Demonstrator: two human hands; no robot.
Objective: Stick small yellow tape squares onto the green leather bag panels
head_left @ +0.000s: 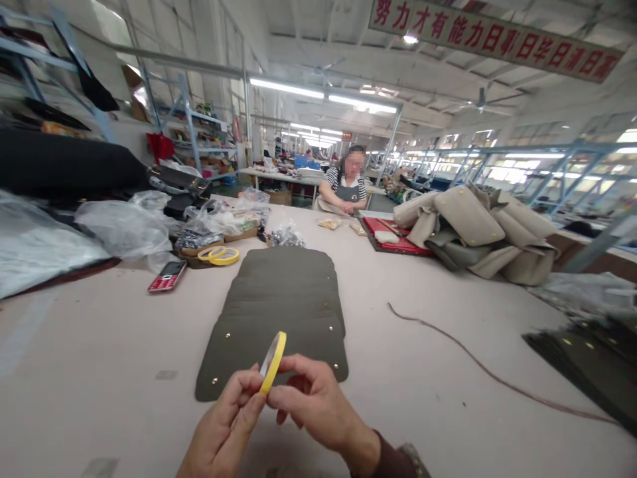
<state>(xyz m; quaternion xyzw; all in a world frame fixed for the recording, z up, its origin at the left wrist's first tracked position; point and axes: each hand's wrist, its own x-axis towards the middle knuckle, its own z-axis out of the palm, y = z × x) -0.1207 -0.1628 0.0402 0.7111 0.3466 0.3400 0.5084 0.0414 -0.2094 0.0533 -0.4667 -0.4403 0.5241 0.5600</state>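
The left hand (231, 418) pinched a yellow tape roll (277, 364), tilted on edge, between thumb and fingers. The right hand (316, 401), half curled, had its fingertips at the roll's three o'clock side; whether they gripped it could not be told. From the roll, dark green panels (286, 292) lay overlapped on the bench (398, 385) at twelve o'clock, a red phone (168, 276) at ten and a thin cord (478, 360) at three.
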